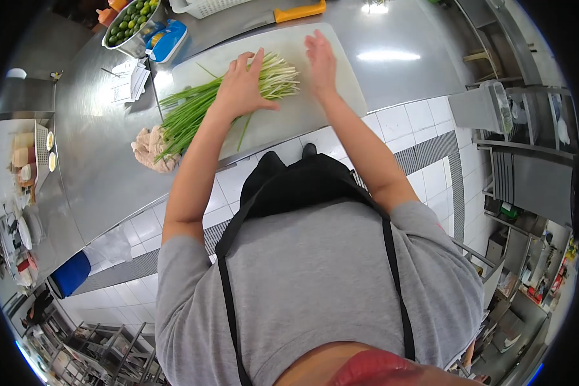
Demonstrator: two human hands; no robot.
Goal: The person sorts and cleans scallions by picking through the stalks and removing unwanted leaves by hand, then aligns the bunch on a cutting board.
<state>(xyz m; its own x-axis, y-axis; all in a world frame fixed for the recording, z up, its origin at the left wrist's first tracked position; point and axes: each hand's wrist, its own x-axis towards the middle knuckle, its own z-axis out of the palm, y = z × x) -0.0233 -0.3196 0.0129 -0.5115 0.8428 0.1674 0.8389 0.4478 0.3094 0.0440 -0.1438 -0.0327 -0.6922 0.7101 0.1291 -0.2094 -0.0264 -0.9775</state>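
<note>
A bunch of long green onions lies across the white cutting board, its pale ends to the right and its green tops hanging past the board's left edge. My left hand rests over the bunch, fingers spread and thumb stretched out to the side. Just right of the pale ends, my right hand is raised over the board with its fingers extended and holding nothing; I cannot tell whether it touches the board. Beneath the green tops sits a crumpled beige cloth.
A knife with a yellow handle lies beyond the board. At the back left stand a metal container of limes, a blue-and-white packet and some papers. The steel counter extends left; shelving stands at right.
</note>
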